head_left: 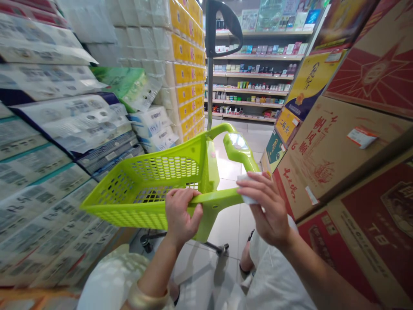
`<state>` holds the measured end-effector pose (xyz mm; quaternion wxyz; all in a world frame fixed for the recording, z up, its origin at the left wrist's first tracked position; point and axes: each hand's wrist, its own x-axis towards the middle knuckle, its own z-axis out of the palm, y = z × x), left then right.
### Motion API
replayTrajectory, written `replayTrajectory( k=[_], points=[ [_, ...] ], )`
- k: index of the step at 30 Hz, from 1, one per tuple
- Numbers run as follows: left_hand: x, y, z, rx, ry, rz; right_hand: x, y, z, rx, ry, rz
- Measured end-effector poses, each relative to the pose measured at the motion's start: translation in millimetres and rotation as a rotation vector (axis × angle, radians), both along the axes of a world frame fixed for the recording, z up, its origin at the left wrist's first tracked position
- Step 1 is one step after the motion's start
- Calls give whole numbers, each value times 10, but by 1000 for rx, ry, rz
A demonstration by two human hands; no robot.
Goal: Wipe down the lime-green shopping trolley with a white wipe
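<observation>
A lime-green shopping cart [145, 214] with a perforated plastic basket stands tilted across the middle of the view. My left hand [181, 215] is closed over its near rim, close to where the handle frame begins. At the corner of the green handle [227, 197], my right hand [269, 202] presses a folded white wipe [249, 199] around the bar. Whether the wipe is paper or cloth I cannot tell. A shiny panel [238, 141] sits on the far part of the handle. Nothing shows inside the visible part of the basket.
Stacked tissue packs [48, 129] rise close on the left, with yellow-sided packs [187, 77] behind. Cardboard cartons [319, 150] line the right side. A metal pole [210, 92] with a dark grip stands beyond the cart, before stocked shelves [254, 76]. Pale tiles [232, 219] cover the floor.
</observation>
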<state>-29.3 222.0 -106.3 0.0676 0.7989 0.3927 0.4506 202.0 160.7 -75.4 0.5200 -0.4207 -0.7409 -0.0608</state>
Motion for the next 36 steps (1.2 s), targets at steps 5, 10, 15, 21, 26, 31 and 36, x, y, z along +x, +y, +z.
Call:
replayTrajectory(
  k=[5, 10, 15, 21, 26, 31, 36],
  points=[
    [-123, 55, -16, -31, -61, -29, 26, 60, 26, -60, 38, 149],
    [-192, 68, -27, -56, -125, -32, -11, 48, 47, -113, 216, 108],
    [-297, 45, -3, -72, -173, -9, -41, -55, 93, -91, -48, 262],
    [-369, 37, 23, -87, -163, 5, -30, 3, 154, -148, 75, 172],
    [-389, 65, 22, -91, -155, 13, -135, -214, 178, -141, -192, 371],
    [-349, 104, 22, -84, -152, 0, -19, -231, 151, -159, 79, 165],
    [-245, 115, 5, -73, -161, 30, -375, -417, 249, -107, -239, 158]
  ],
)
